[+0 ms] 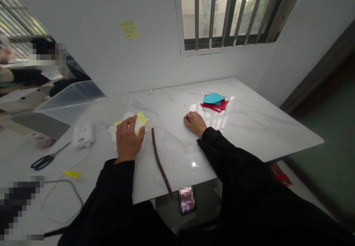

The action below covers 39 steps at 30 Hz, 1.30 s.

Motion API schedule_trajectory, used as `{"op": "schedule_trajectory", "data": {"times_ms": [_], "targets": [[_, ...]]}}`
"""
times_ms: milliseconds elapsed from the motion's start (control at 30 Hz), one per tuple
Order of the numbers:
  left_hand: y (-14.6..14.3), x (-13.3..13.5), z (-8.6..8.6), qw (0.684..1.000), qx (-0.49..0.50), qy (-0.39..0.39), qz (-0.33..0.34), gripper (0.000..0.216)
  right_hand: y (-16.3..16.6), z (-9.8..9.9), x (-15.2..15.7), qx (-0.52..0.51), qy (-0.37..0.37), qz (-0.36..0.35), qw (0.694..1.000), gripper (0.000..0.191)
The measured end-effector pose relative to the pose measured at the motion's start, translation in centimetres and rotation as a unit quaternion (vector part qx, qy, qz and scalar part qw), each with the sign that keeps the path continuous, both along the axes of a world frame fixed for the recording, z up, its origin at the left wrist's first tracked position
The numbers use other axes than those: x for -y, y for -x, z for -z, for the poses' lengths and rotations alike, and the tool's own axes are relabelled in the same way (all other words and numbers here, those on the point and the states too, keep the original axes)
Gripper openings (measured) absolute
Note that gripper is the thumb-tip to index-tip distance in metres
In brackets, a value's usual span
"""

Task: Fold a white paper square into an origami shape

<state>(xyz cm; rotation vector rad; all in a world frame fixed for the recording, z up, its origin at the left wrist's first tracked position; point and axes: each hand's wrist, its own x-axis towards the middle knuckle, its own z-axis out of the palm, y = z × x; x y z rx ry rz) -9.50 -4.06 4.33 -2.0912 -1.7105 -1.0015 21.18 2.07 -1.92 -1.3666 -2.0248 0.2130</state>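
Left forearm [116,186] and right forearm [230,161] in black sleeves, reaching forward from the bottom of the view, well apart. Left hand [129,138]: palm down, back of hand up, fingers together and pointing away, thumb lying along the inner side, cuff at the wrist. Right hand [195,123]: loosely curled, knuckles up, fingers bent and turned inward toward the left hand, fingertips mostly hidden. Hands not touching.

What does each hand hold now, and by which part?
Left hand lies across the paper sheets, no clear grip. Right hand rests on the marble tabletop, nothing visibly held.
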Motion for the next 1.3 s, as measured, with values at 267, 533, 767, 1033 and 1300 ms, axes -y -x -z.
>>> {"op": "schedule_trajectory", "data": {"times_ms": [267, 533, 767, 1033, 1300], "targets": [[1.6, -0.5, 1.9, 0.995, -0.025, 0.079, -0.057, 0.047, 0.1, -0.1, -0.2, -0.016, 0.01, 0.01, 1.0, 0.022], [0.8, 0.5, 0.4, 0.978, 0.04, 0.122, -0.165, 0.03, -0.1, 0.2, -0.3, -0.022, 0.007, 0.012, 1.0, 0.021], [0.8, 0.5, 0.3, 0.962, 0.155, 0.096, -0.203, 0.029, -0.2, 0.3, -0.5, -0.023, 0.009, 0.009, 1.0, 0.022], [0.6, 0.4, -0.3, 0.959, 0.209, -0.017, -0.192, 0.016, -0.2, 0.5, -0.7, -0.013, 0.011, 0.015, 1.0, 0.022], [-1.7, 1.2, -2.1, 0.948, 0.207, -0.235, -0.046, 0.03, -0.2, 0.3, -0.5, -0.018, 0.013, 0.017, 1.0, 0.023]]}}
